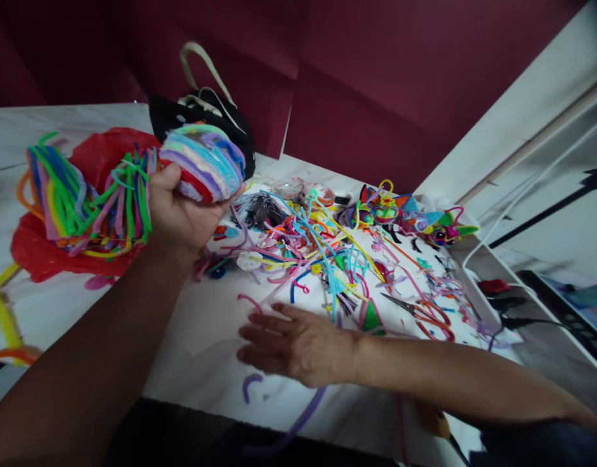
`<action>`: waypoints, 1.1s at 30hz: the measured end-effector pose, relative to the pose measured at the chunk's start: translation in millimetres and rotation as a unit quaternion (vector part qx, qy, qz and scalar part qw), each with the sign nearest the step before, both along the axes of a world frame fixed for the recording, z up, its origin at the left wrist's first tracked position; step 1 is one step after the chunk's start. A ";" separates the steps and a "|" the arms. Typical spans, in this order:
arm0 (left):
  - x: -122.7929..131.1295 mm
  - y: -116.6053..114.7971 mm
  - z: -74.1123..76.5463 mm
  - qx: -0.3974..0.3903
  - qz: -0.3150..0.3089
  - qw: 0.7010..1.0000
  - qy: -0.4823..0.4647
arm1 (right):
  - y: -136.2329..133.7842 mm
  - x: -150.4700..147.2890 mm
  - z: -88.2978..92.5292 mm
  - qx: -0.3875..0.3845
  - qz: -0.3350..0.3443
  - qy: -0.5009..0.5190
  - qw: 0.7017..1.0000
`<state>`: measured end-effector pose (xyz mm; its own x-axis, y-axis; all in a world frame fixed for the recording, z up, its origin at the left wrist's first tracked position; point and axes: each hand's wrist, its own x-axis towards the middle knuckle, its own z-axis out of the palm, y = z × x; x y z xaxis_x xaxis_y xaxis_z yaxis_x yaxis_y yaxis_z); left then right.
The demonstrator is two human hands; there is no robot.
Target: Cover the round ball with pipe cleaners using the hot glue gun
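Note:
My left hand is raised over the table and closed around a rounded object covered in striped pipe cleaners, in purple, light blue, cream and red. What lies under the stripes is hidden. Lower down, my right hand is palm down with its fingers stretched out and nothing in them, over the white tabletop. A short pink pipe cleaner lies just beyond its fingertips. Nearer the front edge are a short purple piece and a long purple pipe cleaner.
Bundled pipe cleaners rest on a red plastic bag at the left. A tangled pile of pipe cleaners spreads mid-table. Orange-handled scissors lie at the right, below several colourful decorated figures. A dark bag stands behind.

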<state>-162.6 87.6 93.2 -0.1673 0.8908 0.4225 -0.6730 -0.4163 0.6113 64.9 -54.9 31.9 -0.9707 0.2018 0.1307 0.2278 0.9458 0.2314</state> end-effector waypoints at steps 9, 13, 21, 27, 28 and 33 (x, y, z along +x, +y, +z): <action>7.0 -3.6 2.9 0.007 -0.011 1.000 0.015 | 44.0 -10.9 31.2 -0.198 -0.216 0.019 0.956; 9.2 -2.7 0.9 0.007 -0.027 1.000 0.013 | 69.1 -43.2 31.5 -0.205 -0.323 0.037 0.923; 10.9 -2.2 -2.8 0.000 -0.012 1.000 0.005 | 105.6 -68.1 27.1 -0.292 -0.394 0.076 0.868; 11.2 0.8 -4.8 0.005 -0.017 1.000 -0.013 | 107.3 -29.3 51.6 -0.458 -0.368 0.185 0.788; 11.7 1.0 -5.2 0.003 -0.022 1.000 -0.016 | 106.5 -21.2 54.9 -0.488 -0.362 0.203 0.768; 17.1 -2.4 -3.8 -0.012 -0.024 1.000 -0.016 | 100.1 18.5 67.3 -0.584 -0.336 0.294 0.678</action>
